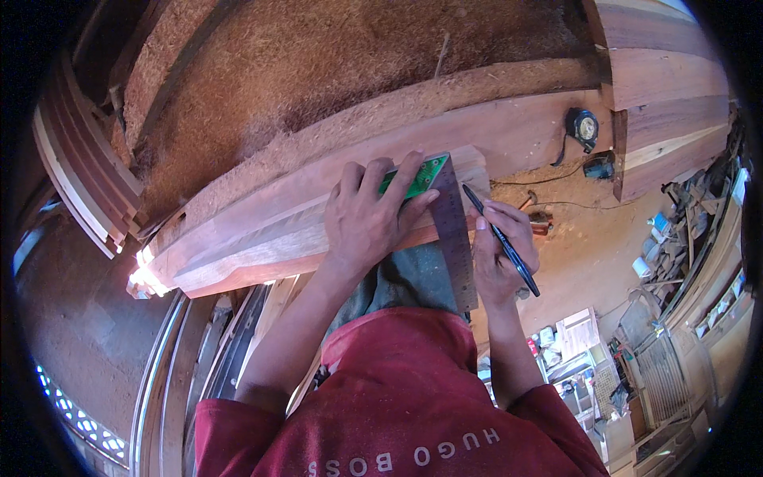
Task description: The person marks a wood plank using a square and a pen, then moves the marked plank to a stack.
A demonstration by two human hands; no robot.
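Note:
My left hand grips the green stock of a try square, its fingers over the stock and its thumb near the blade. The square's dark metal blade lies across a wooden board and reaches past its near edge toward me. In my right hand is a dark pen, pinched between thumb and fingers. Its tip is just right of the blade, over the board's right end. The fingertips of the left hand partly hide the stock.
A tape measure rests on the long plank behind the board. Sawdust covers the ground beyond. Wide wooden panels stand at the far right, stacked strips at the left. A hammer lies on the floor.

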